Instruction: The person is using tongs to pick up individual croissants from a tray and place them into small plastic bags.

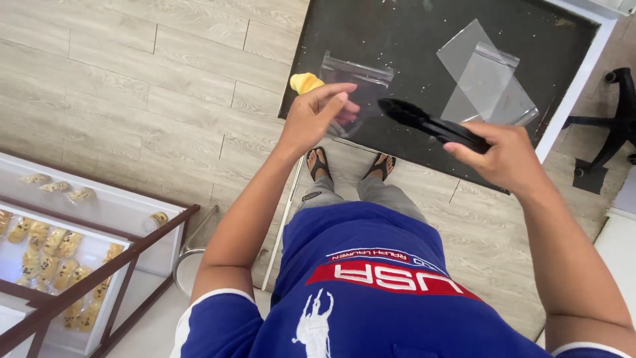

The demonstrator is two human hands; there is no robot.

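Observation:
My left hand (317,114) holds a clear zip bag (354,79) at the near edge of the black table (424,40), with a small yellow pastry (306,82) just above the fingers, touching them. My right hand (507,156) grips black tongs (424,122) by the handle. The tongs' tips look closed and point left toward the bag. I cannot tell whether the pastry is inside the bag or outside it.
Two more clear bags (487,76) lie overlapping on the table's right part. A white tray (86,252) of several yellow pastries sits lower left behind a brown metal rack (99,275). A black chair base (606,126) stands at the right. My sandalled feet (350,164) are below the table edge.

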